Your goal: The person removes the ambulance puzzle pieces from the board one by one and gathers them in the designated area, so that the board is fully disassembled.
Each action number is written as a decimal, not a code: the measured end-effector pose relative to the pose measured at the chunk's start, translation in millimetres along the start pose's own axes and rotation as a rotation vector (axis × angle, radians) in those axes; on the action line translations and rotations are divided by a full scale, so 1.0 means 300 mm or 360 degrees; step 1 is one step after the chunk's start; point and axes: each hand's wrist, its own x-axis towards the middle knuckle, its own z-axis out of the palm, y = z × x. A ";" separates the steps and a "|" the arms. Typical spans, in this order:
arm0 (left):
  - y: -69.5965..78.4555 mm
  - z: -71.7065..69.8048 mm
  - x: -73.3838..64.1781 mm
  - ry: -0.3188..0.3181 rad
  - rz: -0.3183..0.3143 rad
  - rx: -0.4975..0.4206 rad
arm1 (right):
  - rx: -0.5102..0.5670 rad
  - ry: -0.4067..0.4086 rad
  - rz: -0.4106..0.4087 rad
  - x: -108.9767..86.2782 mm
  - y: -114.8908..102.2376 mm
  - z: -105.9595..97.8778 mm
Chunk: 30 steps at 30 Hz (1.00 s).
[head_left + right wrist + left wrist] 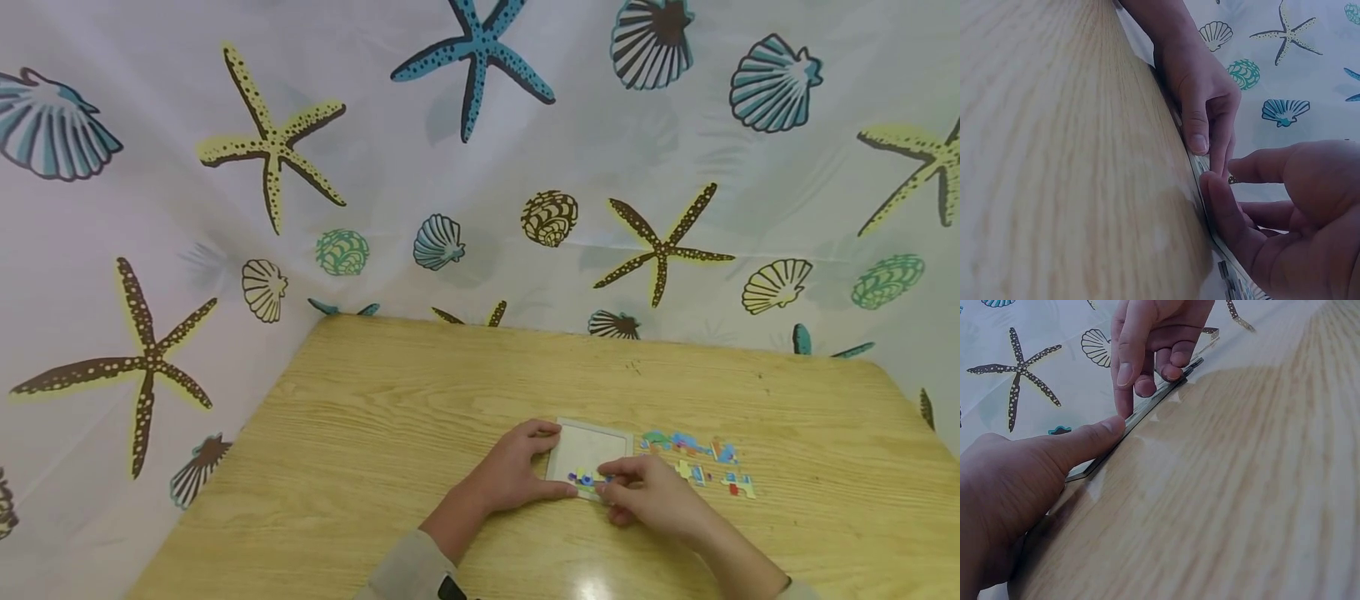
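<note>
A small white puzzle tray [588, 450] with a raised rim lies flat on the wooden table. My left hand [510, 471] holds it along its left side, the thumb at the near edge and the fingers by the far left corner. Several colourful jigsaw pieces [583, 479] sit in a row along the tray's near side. Over the tray's near right part is my right hand [656, 497]. Between its thumb and index finger it pinches a small puzzle piece [1232, 180], mostly hidden by the fingertips.
Right of the tray lie loose puzzle pieces in a far group [684, 443] and a nearer group [738, 484]. The wooden table [390, 400] runs back to a white cloth [510, 275] printed with shells and starfish, which also hangs at both sides.
</note>
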 end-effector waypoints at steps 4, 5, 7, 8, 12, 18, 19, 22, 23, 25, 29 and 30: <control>-0.005 0.000 0.000 0.0016 0.0011 0.0021 | -0.0031 0.0022 0.0005 0.009 0.001 0.004; -0.006 0.001 0.001 0.0018 0.0012 0.0021 | -0.0043 0.0030 0.0008 0.012 0.001 0.004; -0.006 0.001 0.001 0.0022 0.0014 0.0015 | -0.0057 0.0049 0.0019 0.018 -0.001 0.004; -0.006 0.002 0.001 0.0023 0.0014 0.0006 | -0.0061 0.0059 0.0026 0.021 -0.002 0.003; -0.001 0.003 0.000 0.0020 -0.0001 -0.0031 | -0.0086 0.0100 0.0040 0.028 -0.010 0.002; 0.003 0.001 0.000 0.0016 -0.0010 -0.0016 | -0.0194 0.0138 0.0004 0.020 -0.026 -0.006; 0.003 0.000 0.001 0.0014 -0.0012 -0.0013 | -0.0203 0.0138 -0.0002 0.017 -0.029 -0.010; 0.003 -0.002 0.002 0.0009 -0.0011 -0.0008 | -0.0172 0.0121 -0.0019 0.007 -0.036 -0.027; 0.002 -0.002 0.002 0.0007 -0.0010 -0.0011 | -0.0157 0.0112 -0.0025 0.003 -0.038 -0.034; 0.002 -0.002 0.001 0.0004 -0.0007 -0.0022 | -0.0135 0.0095 -0.0035 -0.006 -0.036 -0.050; -0.001 0.000 0.000 0.0002 0.0005 -0.0041 | -0.0085 0.0095 -0.0024 -0.027 -0.025 -0.080; -0.002 0.000 -0.001 0.0002 0.0006 -0.0042 | -0.0063 0.0108 -0.0012 -0.033 -0.020 -0.086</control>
